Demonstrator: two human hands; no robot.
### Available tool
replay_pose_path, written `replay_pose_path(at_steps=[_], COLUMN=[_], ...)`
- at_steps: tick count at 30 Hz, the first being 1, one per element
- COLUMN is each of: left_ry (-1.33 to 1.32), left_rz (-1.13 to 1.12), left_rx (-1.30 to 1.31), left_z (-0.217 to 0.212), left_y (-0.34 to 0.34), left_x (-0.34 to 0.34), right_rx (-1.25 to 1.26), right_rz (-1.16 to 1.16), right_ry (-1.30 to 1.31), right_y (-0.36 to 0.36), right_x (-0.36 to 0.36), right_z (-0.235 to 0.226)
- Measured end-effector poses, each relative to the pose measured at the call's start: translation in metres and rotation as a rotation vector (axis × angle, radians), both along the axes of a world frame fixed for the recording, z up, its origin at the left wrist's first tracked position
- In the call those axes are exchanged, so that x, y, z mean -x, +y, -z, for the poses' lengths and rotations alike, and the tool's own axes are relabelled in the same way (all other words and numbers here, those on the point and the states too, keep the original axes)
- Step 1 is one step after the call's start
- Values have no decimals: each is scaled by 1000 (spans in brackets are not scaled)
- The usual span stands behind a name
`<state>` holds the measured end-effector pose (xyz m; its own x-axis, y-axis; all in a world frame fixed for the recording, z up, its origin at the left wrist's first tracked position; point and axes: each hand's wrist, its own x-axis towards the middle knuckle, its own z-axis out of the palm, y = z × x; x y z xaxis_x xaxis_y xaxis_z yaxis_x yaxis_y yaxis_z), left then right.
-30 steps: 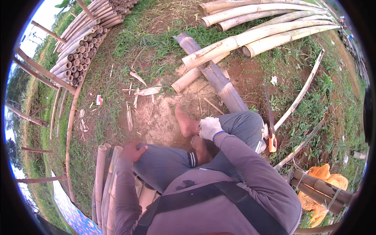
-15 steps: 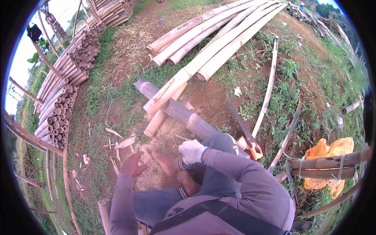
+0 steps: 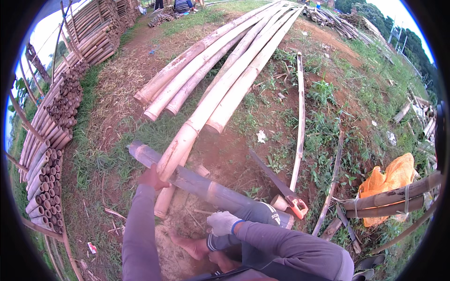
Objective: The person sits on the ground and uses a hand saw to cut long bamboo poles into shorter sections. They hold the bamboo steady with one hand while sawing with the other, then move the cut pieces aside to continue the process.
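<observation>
Your bare left hand [image 3: 152,178] is reaching forward and resting on the thick grey-green cut bamboo log [image 3: 201,186] lying crosswise on the red dirt [image 3: 229,157] in front of you; fingers are spread loosely against it near where a long pale yellow bamboo pole [image 3: 220,93] is crossing over the log. Cannot tell if those fingers are actually gripping or just pressing. Your right hand [image 3: 224,223], wearing a white knit glove with a blue cuff, is sitting at your knee just beside the near end of the log; fingers are curling inward, but whether they are holding anything is not showing. Both sleeves are grey-purple.

Your bare foot [image 3: 190,246] is planting on the sawdust-covered ground just below the log. A hand saw with a dark blade and orange-red handle [image 3: 280,186] is lying on the dirt to the right of the log, handle end near your right knee. A short pale bamboo offcut [image 3: 165,200] is lying under the log by your left hand.

More pale bamboo poles are lying in a bundle running away up the frame. A thin split bamboo strip [image 3: 299,117] is lying to their right in the grass. A stack of cut bamboo tubes [image 3: 51,140] is lining the left edge. An orange mesh sack [image 3: 391,180] is sitting at right behind tied bamboo rails [image 3: 398,196].
</observation>
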<state>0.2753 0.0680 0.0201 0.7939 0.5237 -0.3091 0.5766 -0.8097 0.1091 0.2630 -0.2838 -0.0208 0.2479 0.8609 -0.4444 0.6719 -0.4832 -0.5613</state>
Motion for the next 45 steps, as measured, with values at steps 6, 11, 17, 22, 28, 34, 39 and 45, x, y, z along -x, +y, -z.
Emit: replay_pose_path(at_steps=[6, 11, 17, 22, 28, 34, 39, 45], left_ry=[-65, -124, -76, -93, -85, -344, -381, -121], left_rz=[43, 83, 34, -227, -356, 285, 286, 65], left_rx=[106, 403, 881, 1163, 972, 21, -71, 32], left_z=[7, -38, -85, -130, -187, -256, -236, -134], left_y=[11, -11, -37, -46, -52, -94, -140, -108], left_x=[6, 38, 160, 329, 450, 324, 137, 222], right_rx=[91, -32, -613, -1202, -1313, -1215, -870, -225], right_rz=[26, 76, 931, 980, 649, 1185, 864, 275], right_ry=[56, -23, 744, 1638, 1882, 1540, 1840, 1735], right_y=[9, 8, 6, 38, 76, 146, 169, 124], right_x=[2, -4, -44, -113, -77, 67, 209, 228], right_z=[6, 44, 68, -44, -94, -136, -103, -37])
